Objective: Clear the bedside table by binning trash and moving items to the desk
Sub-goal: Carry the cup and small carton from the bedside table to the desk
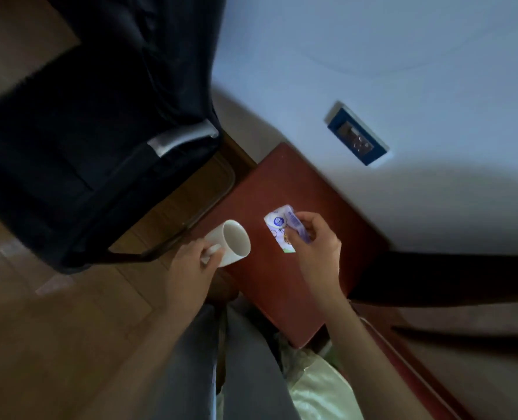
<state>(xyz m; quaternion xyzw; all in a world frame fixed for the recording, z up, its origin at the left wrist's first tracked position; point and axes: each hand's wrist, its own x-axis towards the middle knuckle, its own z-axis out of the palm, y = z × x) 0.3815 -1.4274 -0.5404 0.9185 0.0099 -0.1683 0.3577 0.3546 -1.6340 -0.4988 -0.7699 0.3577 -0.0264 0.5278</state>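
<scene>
**Both hands full over the bedside table**

While the camera looks steeply down, a person stands at a reddish-brown wooden bedside table (309, 237) that fills the centre of the frame, set against a pale wall. The left hand (195, 262), at lower centre-left, is curled tight around the handle of a plain white ceramic mug (232, 242), which hangs tilted with its open mouth turned toward the right, over the table's left edge. The right hand (315, 242), just right of centre, pinches a crumpled white and purple printed wrapper (277, 227) between thumb and bent fingers above the tabletop; whether the wrapper touches the wood cannot be told. Mug and wrapper sit near each other but apart. A black fabric chair with a metal frame (100, 140) takes up the upper left, standing on a brown wood-plank floor (54, 328). A dark blue wall socket plate (357, 134) is fixed to the wall at upper right. Grey trousers (236, 359) show at the bottom centre, with pale, crinkled plastic (321, 386) beside them at lower right.
</scene>
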